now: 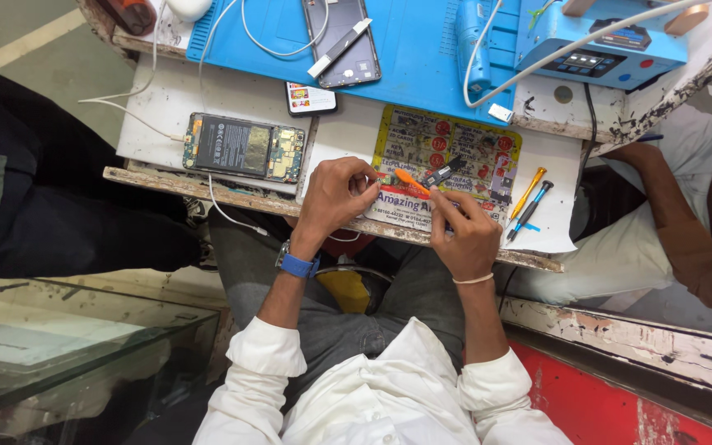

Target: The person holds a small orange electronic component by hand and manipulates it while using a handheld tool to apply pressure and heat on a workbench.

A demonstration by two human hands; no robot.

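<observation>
My left hand (335, 198) pinches a very small part at its fingertips, just above the near edge of a worn white bench (166, 99). My right hand (465, 233) grips an orange-handled tool (412, 182) whose tip points toward the left fingertips. Both hands hover over a colourful printed mat (471, 148). A small dark component (442, 173) lies on the mat just beyond the tool. An opened phone (243, 147) showing its battery and circuit board lies to the left, a white cable plugged into it.
Two screwdrivers (529, 202) lie on white paper to the right. A blue work mat (414, 49) holds another phone (341, 41) and a blue machine (603, 41). Another person's arm (677, 222) is at right; a glass case (59, 346) stands at lower left.
</observation>
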